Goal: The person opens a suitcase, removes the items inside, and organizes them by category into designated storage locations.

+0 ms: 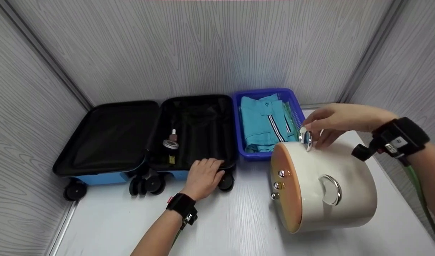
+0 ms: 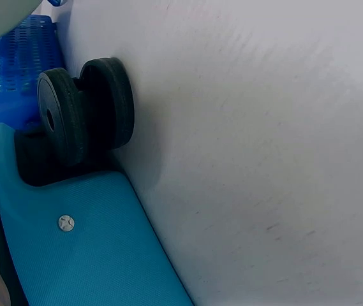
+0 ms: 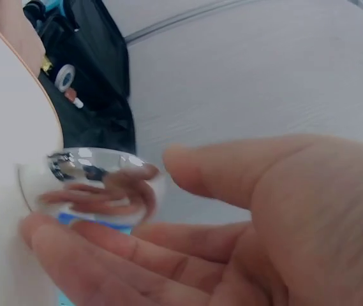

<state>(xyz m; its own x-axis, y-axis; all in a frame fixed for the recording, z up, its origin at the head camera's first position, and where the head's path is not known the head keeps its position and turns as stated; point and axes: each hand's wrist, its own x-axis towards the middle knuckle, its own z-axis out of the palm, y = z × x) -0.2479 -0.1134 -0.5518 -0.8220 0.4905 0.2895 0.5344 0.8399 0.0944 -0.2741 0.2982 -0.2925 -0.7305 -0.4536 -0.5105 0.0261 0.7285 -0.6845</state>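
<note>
My left hand (image 1: 203,177) rests on the near rim of an open suitcase (image 1: 112,137), its fingers laid over the edge. Beside that hand in the left wrist view are the blue shell (image 2: 98,242) and a black double wheel (image 2: 85,108). My right hand (image 1: 340,122) is at the chrome handle (image 1: 305,138) on top of a cream drum-shaped case (image 1: 349,192) with an orange front. In the right wrist view the fingers (image 3: 98,255) stretch beside the handle, and the thumb stands slightly apart from it.
Inside the suitcase lie a small brown bottle with a white top (image 1: 173,136), a round silver-lidded container (image 1: 170,144) and a black item with a yellow label (image 1: 172,159). A blue basket (image 1: 239,142) holds folded turquoise clothes (image 1: 262,122). Panel walls (image 1: 203,46) enclose the white table.
</note>
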